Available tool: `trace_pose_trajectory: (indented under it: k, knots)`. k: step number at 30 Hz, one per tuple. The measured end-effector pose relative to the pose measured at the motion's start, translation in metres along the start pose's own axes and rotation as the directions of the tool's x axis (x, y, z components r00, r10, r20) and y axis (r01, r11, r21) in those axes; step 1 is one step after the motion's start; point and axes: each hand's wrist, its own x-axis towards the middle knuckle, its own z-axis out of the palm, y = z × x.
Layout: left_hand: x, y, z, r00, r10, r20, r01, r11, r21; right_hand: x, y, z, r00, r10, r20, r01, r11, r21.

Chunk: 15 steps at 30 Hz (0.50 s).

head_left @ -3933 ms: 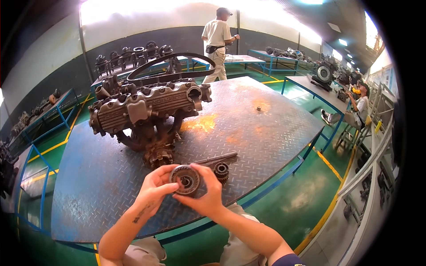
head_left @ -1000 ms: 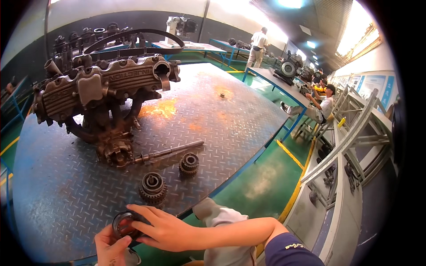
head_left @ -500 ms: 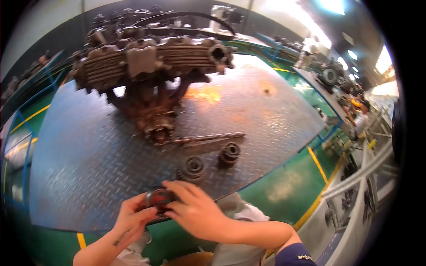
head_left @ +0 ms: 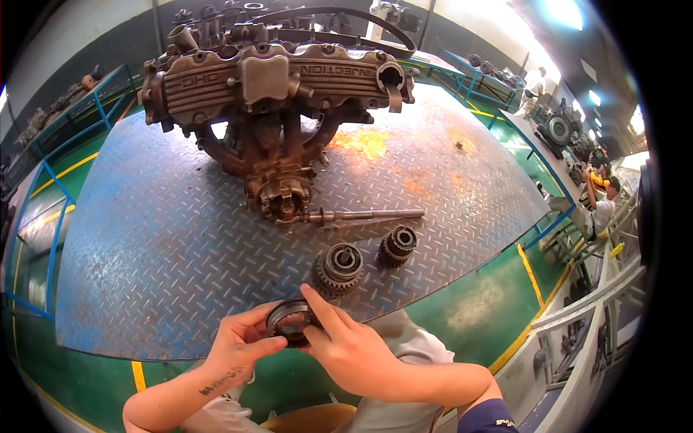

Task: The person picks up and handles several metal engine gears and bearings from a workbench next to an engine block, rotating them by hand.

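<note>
Both bare hands are at the near edge of the table, holding a dark metal ring (head_left: 286, 313) with a toothed inner face. My left hand (head_left: 240, 338) grips its left side, thumb across the lower rim. My right hand (head_left: 350, 346) is on its right side, fingers curled over it, index finger raised along the rim. Just beyond stands a stacked gear assembly (head_left: 339, 272) with a short centre stub, and a smaller gear stack (head_left: 397, 247) sits to its right. A long steel shaft (head_left: 375, 213) lies behind them, beside a rusty engine assembly (head_left: 274, 86) with a ribbed cover.
The steel checker-plate table (head_left: 144, 267) carries a small nut (head_left: 459, 145). A belt (head_left: 346, 16) arches behind the engine. Side benches (head_left: 101, 86) hold metal parts. People (head_left: 599, 202) are at the right bench, another person (head_left: 533, 86) stands farther back. Metal racks (head_left: 592, 303) line the right.
My hands have moved lower, to the table edge, and the ring is tilted flatter than earlier. The larger gear stack now shows beyond them. The view swung right, then partly back.
</note>
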Motion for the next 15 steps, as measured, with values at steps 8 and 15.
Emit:
trace_pose_trajectory:
  k: [8, 15]
  knots:
    - [0.004, -0.004, -0.010, 0.988, 0.038, 0.147, -0.052, 0.994, 0.092, 0.001, 0.001, 0.006, 0.999, -0.021, -0.035, 0.023, 0.999, 0.043]
    - [-0.002, -0.011, -0.020, 0.988, 0.034, 0.148, -0.077, 0.951, 0.300, -0.001, 0.013, 0.028, 0.995, 0.071, 0.074, -0.096, 0.889, 0.448]
